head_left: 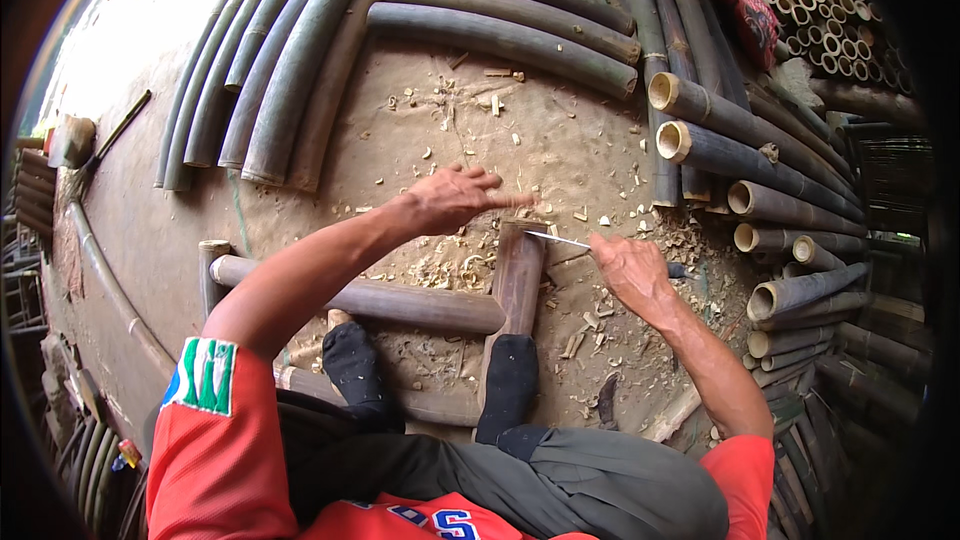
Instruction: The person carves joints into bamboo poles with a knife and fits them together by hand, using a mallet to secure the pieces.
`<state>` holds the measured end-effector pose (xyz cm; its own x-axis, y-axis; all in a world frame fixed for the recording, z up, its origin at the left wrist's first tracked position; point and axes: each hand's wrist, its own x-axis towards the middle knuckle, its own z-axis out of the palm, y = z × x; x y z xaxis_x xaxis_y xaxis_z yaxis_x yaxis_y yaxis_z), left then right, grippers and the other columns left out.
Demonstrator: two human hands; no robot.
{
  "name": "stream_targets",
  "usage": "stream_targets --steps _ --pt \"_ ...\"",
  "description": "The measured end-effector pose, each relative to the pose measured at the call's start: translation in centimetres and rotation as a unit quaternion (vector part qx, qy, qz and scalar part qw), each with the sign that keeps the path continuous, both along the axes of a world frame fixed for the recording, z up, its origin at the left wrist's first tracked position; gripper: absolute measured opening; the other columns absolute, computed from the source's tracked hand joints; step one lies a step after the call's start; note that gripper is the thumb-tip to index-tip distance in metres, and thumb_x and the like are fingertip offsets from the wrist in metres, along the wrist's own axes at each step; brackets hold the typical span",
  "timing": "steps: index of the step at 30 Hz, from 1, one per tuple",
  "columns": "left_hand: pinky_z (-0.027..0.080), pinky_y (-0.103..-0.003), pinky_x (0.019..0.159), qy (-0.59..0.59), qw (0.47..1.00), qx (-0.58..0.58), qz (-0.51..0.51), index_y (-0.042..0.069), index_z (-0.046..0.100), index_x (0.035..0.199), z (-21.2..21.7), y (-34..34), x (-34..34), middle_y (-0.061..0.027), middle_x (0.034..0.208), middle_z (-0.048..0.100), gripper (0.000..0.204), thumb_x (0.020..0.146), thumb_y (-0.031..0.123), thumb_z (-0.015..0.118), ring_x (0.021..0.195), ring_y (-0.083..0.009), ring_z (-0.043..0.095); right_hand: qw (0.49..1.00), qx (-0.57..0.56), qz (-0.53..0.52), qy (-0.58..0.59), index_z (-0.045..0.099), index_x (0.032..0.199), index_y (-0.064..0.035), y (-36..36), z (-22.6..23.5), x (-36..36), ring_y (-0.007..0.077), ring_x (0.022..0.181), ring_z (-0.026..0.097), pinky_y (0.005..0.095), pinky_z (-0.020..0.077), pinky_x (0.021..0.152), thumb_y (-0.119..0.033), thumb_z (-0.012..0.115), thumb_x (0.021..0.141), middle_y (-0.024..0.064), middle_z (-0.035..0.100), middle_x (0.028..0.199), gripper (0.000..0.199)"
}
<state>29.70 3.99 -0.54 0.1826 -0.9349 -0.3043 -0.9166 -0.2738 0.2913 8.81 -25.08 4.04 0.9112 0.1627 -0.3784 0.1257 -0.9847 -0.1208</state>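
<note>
My right hand (630, 268) is closed round the handle of a knife (556, 238), whose thin pale blade points left. Its tip meets the upper end of a short, thick bamboo piece (519, 275); the handle is hidden in my fist. Above and left of that end, my left hand (455, 199) hangs with fingers stretched out and slightly blurred, holding nothing. A longer bamboo pole (415, 306) runs leftward from the short piece to another short bamboo post (212, 275). My right foot, in a dark sock (511, 380), rests against the lower part of the short piece.
Long bamboo poles (300, 70) lie at the far left, with more crosswise poles (500, 35) at the back. Stacked bamboo (790, 200) fills the right side. Cut bamboo ends (830, 20) are piled far right. Shavings (600, 315) litter the ground around me.
</note>
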Motion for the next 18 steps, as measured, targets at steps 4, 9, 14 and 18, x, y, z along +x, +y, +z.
stream_targets --steps 4,9,14,18 --pt "0.054 -0.047 0.103 0.084 0.967 -0.097 0.219 0.015 0.033 0.166 0.3 2.4 2.8 -0.0217 0.142 0.06 0.079 0.094 0.011 0.065 0.127 -0.0374 0.061 0.968 -0.166 -0.079 0.171 0.068 0.108 -0.0025 -7.4 1.2 -3.2 0.0418 0.077 0.073 0.0539 0.0582 0.065 -0.014 0.055 0.098 0.0265 0.072 0.094 0.019" --pt "0.051 -0.047 0.106 0.223 0.907 -0.189 0.302 0.004 0.065 0.135 -4.1 2.1 0.1 -0.023 0.129 0.068 0.065 0.082 0.037 0.082 0.124 -0.0404 0.062 0.966 0.0 -0.248 -0.073 0.07 0.112 0.0041 -8.2 0.9 -10.0 0.0437 0.111 0.067 0.056 0.054 0.094 -0.012 0.056 0.098 0.028 0.069 0.117 0.025" --pt "0.051 -0.049 0.106 0.219 0.935 -0.188 0.207 0.003 0.068 0.133 -5.7 -3.4 -5.0 -0.0225 0.129 0.07 0.072 0.077 0.043 0.088 0.121 -0.0388 0.065 0.91 0.026 -0.411 -0.04 0.047 0.152 0.0019 -2.3 -7.0 -10.8 0.0408 0.127 0.059 0.0506 0.0506 0.108 -0.006 0.05 0.104 0.0285 0.055 0.142 0.049" --pt "0.058 -0.045 0.088 0.362 0.876 -0.122 0.296 -0.002 0.07 0.126 -4.7 -4.8 -7.0 -0.0238 0.107 0.077 0.071 0.07 0.033 0.095 0.1 -0.0351 0.075 0.867 0.061 -0.495 -0.011 0.056 0.143 -0.0018 0.3 -9.3 -11.2 0.03 0.1 0.058 0.0485 0.0491 0.088 -0.014 0.057 0.104 0.0193 0.054 0.12 0.042"
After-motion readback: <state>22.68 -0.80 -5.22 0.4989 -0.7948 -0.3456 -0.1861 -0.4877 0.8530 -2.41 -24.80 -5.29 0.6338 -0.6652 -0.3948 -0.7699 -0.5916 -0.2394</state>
